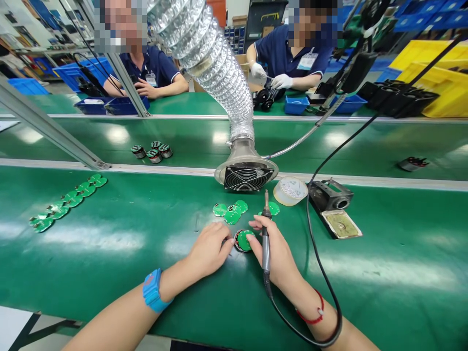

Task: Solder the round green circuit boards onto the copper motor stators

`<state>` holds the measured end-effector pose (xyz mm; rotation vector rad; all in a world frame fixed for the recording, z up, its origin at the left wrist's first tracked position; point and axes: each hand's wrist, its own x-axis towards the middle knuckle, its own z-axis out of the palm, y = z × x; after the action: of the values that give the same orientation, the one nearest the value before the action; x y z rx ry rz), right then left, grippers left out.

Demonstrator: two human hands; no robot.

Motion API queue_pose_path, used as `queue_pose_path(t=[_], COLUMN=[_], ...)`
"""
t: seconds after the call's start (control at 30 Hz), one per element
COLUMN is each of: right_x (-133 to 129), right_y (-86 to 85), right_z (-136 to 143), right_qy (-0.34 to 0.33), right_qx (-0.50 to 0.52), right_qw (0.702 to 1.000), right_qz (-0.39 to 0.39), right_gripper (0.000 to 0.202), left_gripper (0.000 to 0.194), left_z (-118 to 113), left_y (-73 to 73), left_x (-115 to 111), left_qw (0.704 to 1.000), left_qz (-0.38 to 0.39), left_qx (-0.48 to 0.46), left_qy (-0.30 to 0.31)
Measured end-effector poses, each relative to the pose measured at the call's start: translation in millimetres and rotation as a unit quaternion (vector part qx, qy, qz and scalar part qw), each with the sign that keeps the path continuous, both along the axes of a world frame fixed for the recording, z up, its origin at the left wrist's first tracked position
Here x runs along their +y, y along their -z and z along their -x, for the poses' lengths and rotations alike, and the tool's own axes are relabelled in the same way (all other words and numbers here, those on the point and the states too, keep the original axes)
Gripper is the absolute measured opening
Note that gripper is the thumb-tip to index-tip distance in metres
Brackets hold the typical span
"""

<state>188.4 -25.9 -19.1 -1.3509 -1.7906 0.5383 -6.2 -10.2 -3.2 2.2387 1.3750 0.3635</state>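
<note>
A round part [244, 241] topped by a green circuit board sits on the green table between my hands. My left hand [211, 247] is closed, with its thumb and fingertips against the part's left side. In my right hand [280, 253] is a soldering iron [266, 243], held with its tip pointing up and away from me. The right thumb touches the board's right edge. Just beyond the part lies a small group of loose round green circuit boards [232, 214]. Another green board [273, 208] lies partly hidden behind the iron.
A fume extractor hose [243, 114] hangs ahead. To the right are a tape roll [290, 190], a soldering iron stand [332, 195] and the iron's looping cable [313, 234]. A row of circuit boards [73, 199] lies left. Two people work across the conveyor [190, 141].
</note>
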Motion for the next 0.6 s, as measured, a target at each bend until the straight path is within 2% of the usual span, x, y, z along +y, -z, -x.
queue_pose_path(t=[0.1, 0.2, 0.27, 0.4, 0.5, 0.6], right_x=[-5, -8, -8, -7, -6, -6], right_y=[-5.7, -9.4, -8.6, -5.6, -7.3, -9.8], right_z=[-7, -13, -16, -17, -17, -18], right_qy=[-0.074, -0.135, -0.145, -0.148, -0.157, -0.16], right_qx=[-0.04, -0.075, -0.086, -0.093, -0.086, -0.089], right_qw=[0.996, 0.988, 0.985, 0.984, 0.984, 0.983], right_qz=[-0.02, -0.033, -0.029, -0.016, -0.018, -0.02], right_gripper=[0.049, 0.058, 0.058, 0.057, 0.057, 0.057], left_gripper=[0.013, 0.006, 0.004, 0.021, 0.015, 0.014], left_z=[1, 1, 0, -7, -12, -12], left_y=[2.2, -2.2, -6.4, -6.3, 0.4, 1.7], left_x=[1, -2, -6, -15, -20, -19], left_qw=[1.0, 0.999, 0.994, 0.972, 0.955, 0.949], left_qz=[-0.004, -0.048, -0.105, -0.204, -0.258, -0.283], left_qx=[0.004, -0.008, 0.002, 0.064, 0.092, 0.072], left_qy=[0.001, -0.014, 0.009, 0.093, 0.116, 0.117])
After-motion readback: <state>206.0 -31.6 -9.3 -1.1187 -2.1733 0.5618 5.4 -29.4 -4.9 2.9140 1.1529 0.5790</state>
